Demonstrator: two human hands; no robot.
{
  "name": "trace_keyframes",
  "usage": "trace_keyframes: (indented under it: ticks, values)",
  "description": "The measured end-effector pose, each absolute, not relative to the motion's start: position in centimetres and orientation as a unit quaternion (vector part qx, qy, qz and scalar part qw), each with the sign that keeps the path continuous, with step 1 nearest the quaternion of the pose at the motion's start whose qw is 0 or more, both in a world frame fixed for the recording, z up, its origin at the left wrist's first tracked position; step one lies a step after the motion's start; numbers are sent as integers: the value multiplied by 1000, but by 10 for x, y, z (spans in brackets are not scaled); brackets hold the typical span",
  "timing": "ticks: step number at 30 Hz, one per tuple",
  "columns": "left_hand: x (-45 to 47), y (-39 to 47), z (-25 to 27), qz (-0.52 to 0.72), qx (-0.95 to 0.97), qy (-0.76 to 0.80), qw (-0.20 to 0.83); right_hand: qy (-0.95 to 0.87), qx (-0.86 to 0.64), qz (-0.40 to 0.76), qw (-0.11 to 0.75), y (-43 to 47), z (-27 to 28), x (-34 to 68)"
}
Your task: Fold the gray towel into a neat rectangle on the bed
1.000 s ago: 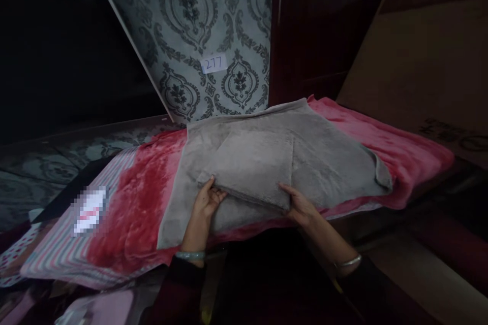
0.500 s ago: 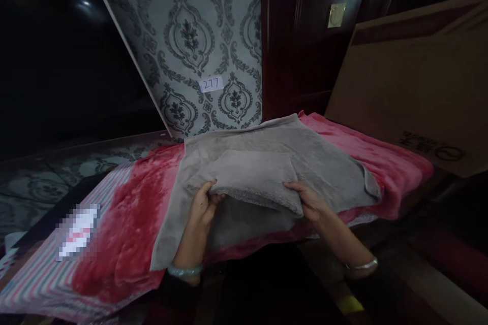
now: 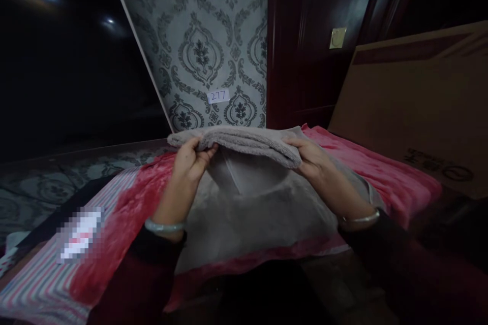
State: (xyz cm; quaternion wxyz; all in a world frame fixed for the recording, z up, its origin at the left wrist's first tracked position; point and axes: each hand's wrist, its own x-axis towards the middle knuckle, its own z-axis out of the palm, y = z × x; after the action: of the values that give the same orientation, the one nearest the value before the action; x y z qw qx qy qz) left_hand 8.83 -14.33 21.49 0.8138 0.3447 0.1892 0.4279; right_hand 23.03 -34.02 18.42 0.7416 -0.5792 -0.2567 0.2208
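Note:
A folded grey towel [image 3: 247,143] is held up between my two hands, its fuzzy folded edge facing me. My left hand [image 3: 192,160] grips it near the left part, thumb on top and fingers underneath. At the right end, my right hand [image 3: 310,157] is closed on it the same way. Beneath lies a larger grey cloth [image 3: 259,218], spread flat over a red and pink plush blanket [image 3: 125,228]. The fingertips under the towel are partly hidden.
Striped bedding [image 3: 41,274] shows at the left, with a blurred white item [image 3: 82,233] on it. A dark screen-like panel [image 3: 68,71] stands at the left. A large cardboard box [image 3: 412,106] leans at the right. Patterned wallpaper [image 3: 224,35] and a dark red door [image 3: 297,61] rise behind.
Both hands have raised the folded towel and moved it away from me, above the grey cloth. It is now tilted so its thick folded edge shows. The view has tilted slightly upward.

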Motion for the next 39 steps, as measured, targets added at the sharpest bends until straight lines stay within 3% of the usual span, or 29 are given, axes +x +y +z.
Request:
trace_keyframes:
  ticks: [3,6,10,14,17,31,39]
  values:
    - [89,-132,243,463,348,127,805,-217,-500,295,785,-320,212,241]
    - [78,-133,235,471,358,93,801,-173,-412,344,826,-313,209,252]
    - [58,-152,144,447,375,179,792,-131,-436,369,810,-319,135,260]
    - [37,-172,30,306,280,400,817,-25,-542,404,736,-335,32,260]
    - [29,-175,-9,281,253,393,838,-42,-502,429,749,-344,-11,263]
    - [31,-182,-16,313,283,353,835,-40,-526,391,754,-347,-8,256]
    - [-13,-179,-11,225,310,380,842,-66,-630,301,713,-373,-24,259]
